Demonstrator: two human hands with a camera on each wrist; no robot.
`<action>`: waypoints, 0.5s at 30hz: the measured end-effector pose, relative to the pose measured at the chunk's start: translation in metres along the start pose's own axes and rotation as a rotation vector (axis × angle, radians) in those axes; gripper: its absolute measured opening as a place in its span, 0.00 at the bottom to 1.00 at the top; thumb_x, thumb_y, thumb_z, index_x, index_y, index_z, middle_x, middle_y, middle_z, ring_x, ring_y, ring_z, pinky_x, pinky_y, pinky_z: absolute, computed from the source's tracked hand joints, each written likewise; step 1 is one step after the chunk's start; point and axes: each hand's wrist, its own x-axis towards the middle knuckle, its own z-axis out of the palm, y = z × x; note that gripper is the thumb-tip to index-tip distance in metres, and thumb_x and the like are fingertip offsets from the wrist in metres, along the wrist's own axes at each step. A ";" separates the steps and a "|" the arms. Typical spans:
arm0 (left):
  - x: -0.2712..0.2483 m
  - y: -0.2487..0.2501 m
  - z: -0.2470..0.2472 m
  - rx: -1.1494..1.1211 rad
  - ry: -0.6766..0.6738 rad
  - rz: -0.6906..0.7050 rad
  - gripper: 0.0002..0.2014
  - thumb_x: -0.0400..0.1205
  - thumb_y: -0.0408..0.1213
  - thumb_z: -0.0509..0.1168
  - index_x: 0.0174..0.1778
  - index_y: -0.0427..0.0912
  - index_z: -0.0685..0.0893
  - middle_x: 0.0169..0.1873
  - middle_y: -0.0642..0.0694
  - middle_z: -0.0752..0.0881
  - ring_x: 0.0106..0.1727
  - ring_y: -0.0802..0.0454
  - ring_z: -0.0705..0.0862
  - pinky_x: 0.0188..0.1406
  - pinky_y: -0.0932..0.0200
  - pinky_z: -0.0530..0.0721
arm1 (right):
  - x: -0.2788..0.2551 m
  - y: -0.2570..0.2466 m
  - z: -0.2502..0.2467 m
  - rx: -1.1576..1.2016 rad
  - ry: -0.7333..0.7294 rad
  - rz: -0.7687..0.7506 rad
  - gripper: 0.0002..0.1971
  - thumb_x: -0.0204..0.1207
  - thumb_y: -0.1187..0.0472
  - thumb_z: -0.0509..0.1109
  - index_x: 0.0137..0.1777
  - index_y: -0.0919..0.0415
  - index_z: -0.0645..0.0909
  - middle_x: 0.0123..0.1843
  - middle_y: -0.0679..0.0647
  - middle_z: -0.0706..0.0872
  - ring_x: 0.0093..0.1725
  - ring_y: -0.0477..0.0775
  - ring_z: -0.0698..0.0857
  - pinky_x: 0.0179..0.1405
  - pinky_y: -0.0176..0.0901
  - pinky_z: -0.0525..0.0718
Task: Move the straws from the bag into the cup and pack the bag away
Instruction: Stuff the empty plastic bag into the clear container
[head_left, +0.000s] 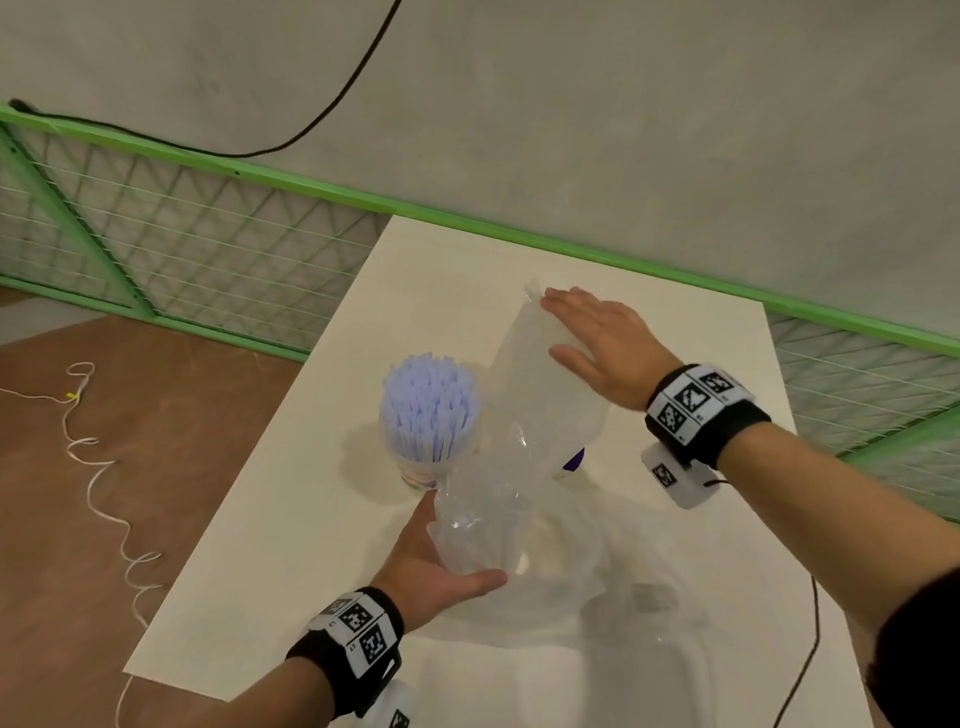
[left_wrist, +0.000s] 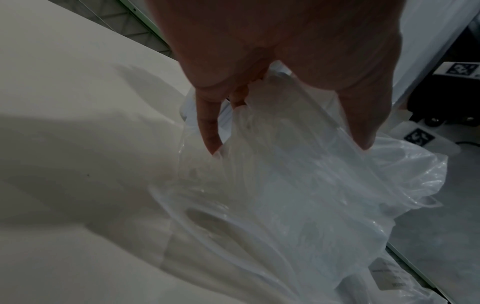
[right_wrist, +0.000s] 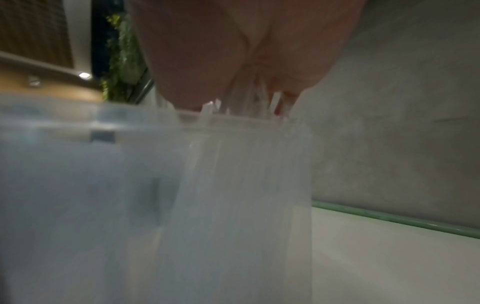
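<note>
A cup (head_left: 418, 472) packed with pale purple straws (head_left: 429, 410) stands on the white table (head_left: 270, 519). Just right of it a clear plastic bag (head_left: 540, 395) stands up from the table, crumpled at its lower end. My right hand (head_left: 566, 327) lies flat against the bag's upper part, fingers straight. My left hand (head_left: 441, 551) grips the bunched lower part, thumb in front and fingers behind. In the left wrist view, the left hand (left_wrist: 285, 131) has the bag (left_wrist: 311, 185) between thumb and fingers. In the right wrist view, the bag (right_wrist: 207, 185) hangs blurred below my right hand (right_wrist: 241, 98).
A green mesh fence (head_left: 208, 249) runs behind the table along a grey wall. A black cable (head_left: 802, 649) hangs at the table's right edge. A white cord (head_left: 98, 493) trails over the brown floor on the left, beyond the table's left edge.
</note>
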 end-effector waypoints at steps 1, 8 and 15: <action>-0.001 0.001 0.000 0.001 0.000 -0.003 0.37 0.62 0.35 0.86 0.62 0.56 0.72 0.51 0.62 0.84 0.48 0.84 0.81 0.41 0.85 0.75 | -0.004 -0.001 0.004 -0.035 -0.029 -0.008 0.37 0.81 0.34 0.43 0.87 0.51 0.51 0.88 0.48 0.54 0.86 0.52 0.53 0.82 0.54 0.52; 0.000 -0.003 -0.001 -0.018 -0.007 0.019 0.40 0.61 0.38 0.87 0.68 0.52 0.76 0.55 0.58 0.88 0.55 0.71 0.85 0.48 0.80 0.78 | 0.009 -0.004 -0.007 -0.118 -0.037 0.044 0.48 0.69 0.23 0.62 0.84 0.34 0.43 0.87 0.38 0.43 0.84 0.60 0.57 0.72 0.72 0.64; -0.001 -0.005 -0.001 -0.006 -0.003 0.003 0.40 0.60 0.40 0.87 0.66 0.53 0.76 0.55 0.58 0.88 0.56 0.72 0.84 0.48 0.82 0.77 | 0.032 0.004 -0.008 -0.013 -0.066 0.084 0.42 0.71 0.28 0.66 0.81 0.32 0.50 0.80 0.45 0.68 0.70 0.63 0.76 0.64 0.64 0.79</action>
